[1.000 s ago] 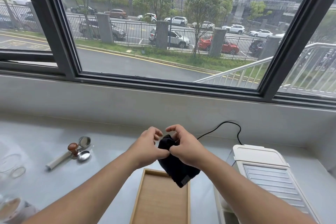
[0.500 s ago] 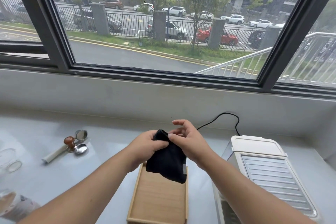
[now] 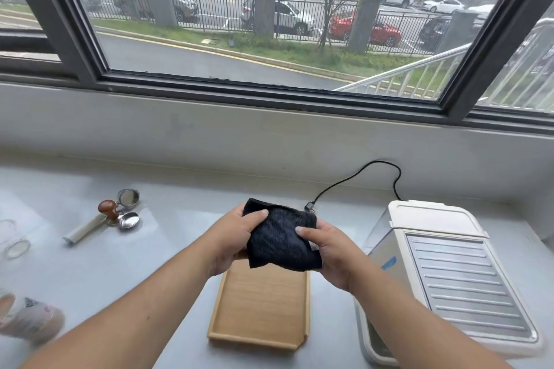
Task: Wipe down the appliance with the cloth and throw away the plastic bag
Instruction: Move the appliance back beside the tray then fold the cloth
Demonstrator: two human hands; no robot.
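Cloth: a dark ribbed cloth, folded into a rough square, held in the air above the far end of the wooden tray.
Left hand: the left hand grips the cloth's left edge, thumb laid across the top face near the far-left corner, the other fingers tucked beneath and out of sight.
Right hand: the right hand grips the cloth's right edge, thumb pressed on the top face, the other fingers curled under the cloth.
Arm pose: both forearms enter from the near edge of the view and converge above the tray, wrists roughly level, palms turned inward toward each other.
Appliance: a white appliance with a ribbed metal top panel stands on the surface just right of the tray; neither hand touches it.
Cable: a black cable loops on the surface beyond the tray, running from behind the appliance to a plug end near the cloth's far corner.
Tools: left of the tray and well apart from it lie a brown-knobbed tamper, a pale handle and two round metal pieces; whether these are joined cannot be told.
Left margin: a clear glass item and a blurred, possibly patterned cup lie far left of the tray.
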